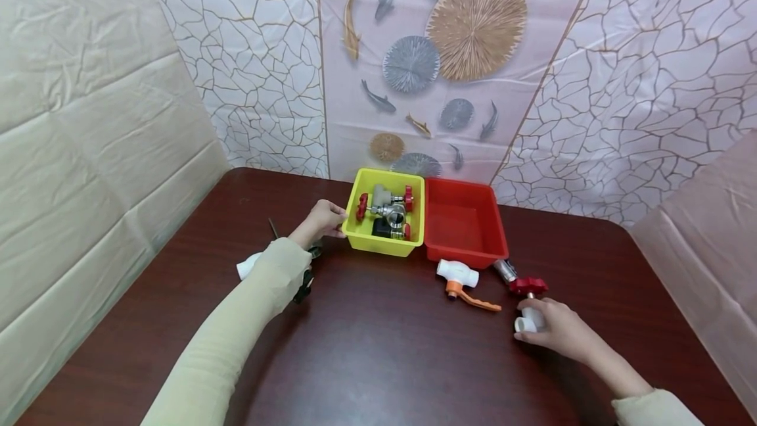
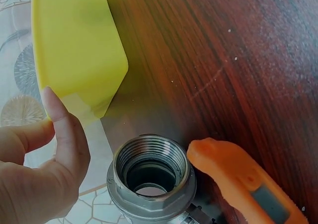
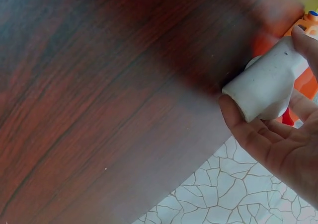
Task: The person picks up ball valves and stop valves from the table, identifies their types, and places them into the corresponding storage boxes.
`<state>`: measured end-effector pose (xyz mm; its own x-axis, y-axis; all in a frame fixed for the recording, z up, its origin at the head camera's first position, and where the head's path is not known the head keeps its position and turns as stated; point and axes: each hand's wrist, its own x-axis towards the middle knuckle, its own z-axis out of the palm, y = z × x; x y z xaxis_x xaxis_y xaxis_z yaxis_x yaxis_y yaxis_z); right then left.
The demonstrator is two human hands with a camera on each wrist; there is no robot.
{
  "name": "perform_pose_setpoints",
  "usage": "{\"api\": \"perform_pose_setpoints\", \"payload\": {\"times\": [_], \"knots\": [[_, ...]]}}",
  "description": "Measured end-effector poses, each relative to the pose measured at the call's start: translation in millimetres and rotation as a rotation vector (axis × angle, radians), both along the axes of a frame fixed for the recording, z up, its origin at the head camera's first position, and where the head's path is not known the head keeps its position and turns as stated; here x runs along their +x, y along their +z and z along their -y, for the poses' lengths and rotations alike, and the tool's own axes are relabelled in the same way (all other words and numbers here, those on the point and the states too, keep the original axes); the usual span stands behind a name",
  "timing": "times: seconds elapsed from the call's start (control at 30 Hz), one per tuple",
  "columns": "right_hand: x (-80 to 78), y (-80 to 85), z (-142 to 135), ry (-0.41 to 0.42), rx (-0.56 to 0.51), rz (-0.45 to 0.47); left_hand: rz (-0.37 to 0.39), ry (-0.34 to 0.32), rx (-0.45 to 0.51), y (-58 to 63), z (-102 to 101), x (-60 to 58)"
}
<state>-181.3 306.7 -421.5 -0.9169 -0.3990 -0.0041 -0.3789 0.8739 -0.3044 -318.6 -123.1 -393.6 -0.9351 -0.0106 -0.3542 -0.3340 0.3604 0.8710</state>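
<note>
With thumb and finger, my left hand (image 1: pixel 325 217) pinches the rim of a yellow bin (image 1: pixel 384 245) at its left side. Several metal and grey valves (image 1: pixel 395 215), some with red handles, lie inside that bin. On the right, my right hand (image 1: pixel 556 329) grips a white plastic valve (image 1: pixel 525 325) with a red handwheel (image 1: pixel 528 286). The right wrist view shows the fingers around its white pipe body (image 3: pixel 266 80). Near my left hand, the left wrist view has a threaded metal valve (image 2: pixel 151 177) and an orange handle (image 2: pixel 238 177).
A red bin (image 1: pixel 464 256) stands against the yellow one. In front of it lies a white ball valve (image 1: pixel 457 273) with an orange lever (image 1: pixel 481 304); a metal fitting (image 1: pixel 504 270) is by its corner. A white part (image 1: pixel 245 266) and dark pieces are partly hidden by my left sleeve.
</note>
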Motion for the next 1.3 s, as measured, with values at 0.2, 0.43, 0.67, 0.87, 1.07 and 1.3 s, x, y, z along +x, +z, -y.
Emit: {"api": "perform_pose_setpoints", "payload": {"times": [0.2,0.43,0.67,0.87,1.07,1.3], "knots": [[1.1,3.2,2,-0.015,0.01,-0.05,-0.009,0.002,0.005,-0.2,1,1.0],[6.0,14.2,5,-0.073,-0.001,-0.007,0.016,-0.009,0.032,-2.0,-2,5.5],[1.8,27.2,10,-0.074,-0.01,-0.039,-0.014,-0.027,0.052,-28.8,4,-17.5],[-4.0,39.6,18,-0.041,-0.01,-0.131,-0.009,-0.027,0.058,-34.1,9,-20.3],[-9.1,50.8,28,-0.024,-0.031,-0.184,0.003,-0.029,0.073,-20.2,9,-12.9],[-17.5,65.7,47,-0.006,-0.011,-0.175,0.044,-0.025,0.045,4.6,4,1.2]]}}
